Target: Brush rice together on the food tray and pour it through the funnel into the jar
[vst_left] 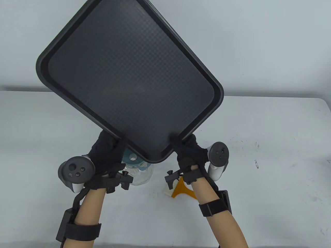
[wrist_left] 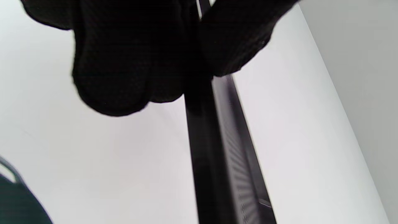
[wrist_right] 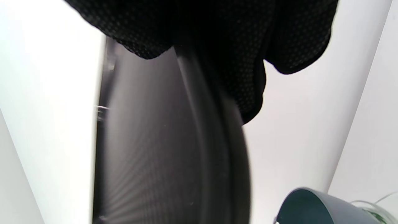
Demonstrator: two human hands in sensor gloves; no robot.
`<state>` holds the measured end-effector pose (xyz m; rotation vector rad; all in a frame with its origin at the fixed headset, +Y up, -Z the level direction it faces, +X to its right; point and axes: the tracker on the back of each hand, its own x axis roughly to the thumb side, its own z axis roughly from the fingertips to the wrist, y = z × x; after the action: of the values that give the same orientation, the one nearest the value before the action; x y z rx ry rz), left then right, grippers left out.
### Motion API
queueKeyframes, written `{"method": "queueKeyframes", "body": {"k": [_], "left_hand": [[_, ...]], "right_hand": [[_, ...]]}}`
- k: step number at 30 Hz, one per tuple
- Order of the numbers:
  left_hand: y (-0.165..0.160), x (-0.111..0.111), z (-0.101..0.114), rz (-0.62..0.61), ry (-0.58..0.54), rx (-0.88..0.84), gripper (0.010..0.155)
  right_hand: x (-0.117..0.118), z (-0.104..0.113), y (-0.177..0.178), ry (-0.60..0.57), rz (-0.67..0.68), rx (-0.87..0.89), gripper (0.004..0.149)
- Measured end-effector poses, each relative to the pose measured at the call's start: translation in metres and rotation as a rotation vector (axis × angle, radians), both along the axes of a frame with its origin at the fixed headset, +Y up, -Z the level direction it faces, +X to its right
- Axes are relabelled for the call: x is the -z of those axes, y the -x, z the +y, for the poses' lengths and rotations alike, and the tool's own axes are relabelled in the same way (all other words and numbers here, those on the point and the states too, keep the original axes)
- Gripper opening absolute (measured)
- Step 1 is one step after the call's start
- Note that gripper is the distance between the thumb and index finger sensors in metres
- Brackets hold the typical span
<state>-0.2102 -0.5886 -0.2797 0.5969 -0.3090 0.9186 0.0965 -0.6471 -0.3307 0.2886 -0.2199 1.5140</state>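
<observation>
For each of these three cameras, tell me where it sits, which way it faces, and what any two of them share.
Table view: above and in front, looking down at the table; both forearms, left hand and right hand holding the tilted food tray over the funnel and jar.
Left wrist view: on the left wrist, looking along the tray's edge; gloved fingers on top.
Right wrist view: on the right wrist, facing the tray; gloved fingers, funnel at the bottom right.
Shared: every view shows the tray.
</observation>
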Motion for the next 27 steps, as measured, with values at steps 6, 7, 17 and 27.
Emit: {"method": "queueKeyframes", "body": {"k": [6,7,17,27], "left_hand": [[-0.025,-0.007,-0.002,-0.051,0.010,0.076,0.075],[-0.027,-0.008,-0.003,-0.058,0.013,0.094,0.073],[-0.007,-0.030,-0.019,0.080,-0.064,0.280,0.064],[0.028,-0.032,-0.078,0.169,0.042,0.120,0.065]], "right_hand": [[-0.014,-0.002,-0.044,0.046,0.038,0.130,0.047],[-0.016,-0.002,-0.048,0.051,0.036,0.140,0.048],[-0.034,-0.023,-0.122,0.137,-0.133,0.146,0.048],[-0.045,-0.059,-0.169,0.207,-0.294,0.037,0.050]]}}
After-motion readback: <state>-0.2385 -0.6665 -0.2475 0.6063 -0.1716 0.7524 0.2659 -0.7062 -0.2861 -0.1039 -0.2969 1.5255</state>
